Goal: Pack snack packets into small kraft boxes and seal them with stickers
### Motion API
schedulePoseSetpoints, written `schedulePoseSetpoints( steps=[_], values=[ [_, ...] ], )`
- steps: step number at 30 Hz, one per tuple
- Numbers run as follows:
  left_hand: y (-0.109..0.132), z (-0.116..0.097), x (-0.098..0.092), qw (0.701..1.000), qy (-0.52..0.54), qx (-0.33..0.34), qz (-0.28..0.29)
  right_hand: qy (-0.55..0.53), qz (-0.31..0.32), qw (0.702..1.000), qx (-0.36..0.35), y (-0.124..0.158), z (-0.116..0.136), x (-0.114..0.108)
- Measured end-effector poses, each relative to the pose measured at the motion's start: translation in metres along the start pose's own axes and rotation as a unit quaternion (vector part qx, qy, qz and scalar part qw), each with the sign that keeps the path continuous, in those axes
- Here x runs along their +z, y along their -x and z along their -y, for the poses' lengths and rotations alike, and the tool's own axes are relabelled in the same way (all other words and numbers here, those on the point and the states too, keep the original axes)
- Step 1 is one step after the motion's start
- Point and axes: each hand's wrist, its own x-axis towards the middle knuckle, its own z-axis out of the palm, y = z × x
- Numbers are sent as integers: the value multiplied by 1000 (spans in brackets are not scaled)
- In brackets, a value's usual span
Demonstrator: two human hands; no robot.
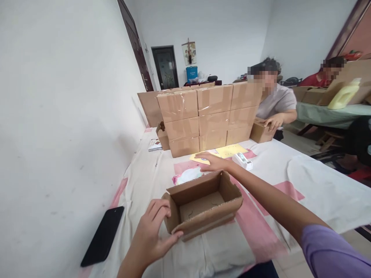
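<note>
An open-topped cardboard box (203, 226) sits in front of me, its inside showing only a few dark thread-like strands on the bottom. My left hand (155, 224) grips its left end, with the thumb at the near corner and the other fingers curled at the end wall. Beyond the box, my right hand (214, 161) reaches out with its fingers stretched over a yellow sheet (194, 157). No object is visible in it. Just below that hand lies a white and pink plastic packet (189, 175). To its right stands a small white device (242, 161).
Stacked, taped cardboard boxes (213, 116) form a wall across the table (327, 185). A black phone (103, 235) lies at the left by the wall. A co-worker's hand (274, 121) rests on a box (261, 132) at the right. Another yellow sheet (232, 150) lies before the stack.
</note>
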Motion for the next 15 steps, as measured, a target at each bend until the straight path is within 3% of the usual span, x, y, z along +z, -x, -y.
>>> schedulePoseSetpoints(
  steps=[3,5,8,12,15],
  values=[
    [11,1,5,999,-6,-14,-46,39,120,988,-93,-25,-3,33],
    [15,1,8,998,-7,-24,-64,57,149,978,-133,-33,2,48],
    [16,2,11,996,-4,-37,-78,54,156,978,-128,-35,7,56],
    [14,3,16,995,10,-44,-83,-33,96,994,-46,-25,4,43],
    [11,0,18,996,21,-36,-77,-109,-29,993,45,-11,1,15]
  ],
)
